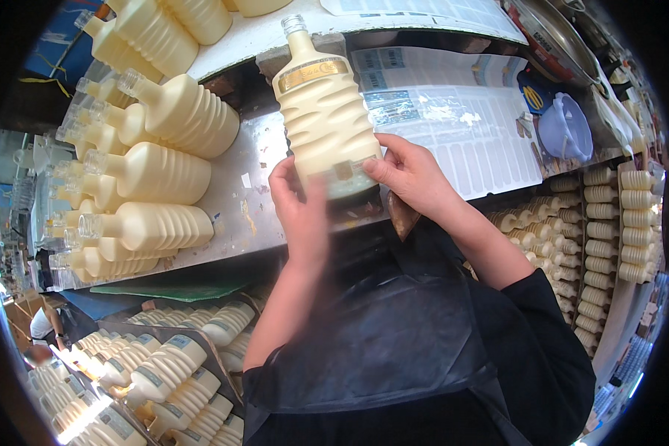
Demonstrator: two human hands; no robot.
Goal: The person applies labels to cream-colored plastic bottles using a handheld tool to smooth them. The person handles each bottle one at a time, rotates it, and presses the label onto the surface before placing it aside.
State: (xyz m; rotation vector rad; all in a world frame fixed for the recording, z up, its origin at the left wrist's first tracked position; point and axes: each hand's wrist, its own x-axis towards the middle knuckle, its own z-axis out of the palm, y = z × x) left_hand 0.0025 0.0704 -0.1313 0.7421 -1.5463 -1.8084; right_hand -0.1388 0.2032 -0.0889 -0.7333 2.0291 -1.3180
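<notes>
Bottle point(328, 111), cream, wavy-ribbed and clear-necked, is held low between the fingers of left hand point(302, 215) and right hand point(412, 172).

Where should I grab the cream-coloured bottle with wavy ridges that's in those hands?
Probably by the lower body of the cream-coloured, wavy-ridged bottle, one hand from each side: it's broad there, while its narrow neck points away from the person. The bare right hand grips there; the bare left hand is opposite.

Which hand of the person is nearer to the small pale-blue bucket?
The right hand. It holds the lower right side of the cream bottle, left of the bucket. The left hand, at the bottle's lower left edge, is farther away.
</notes>
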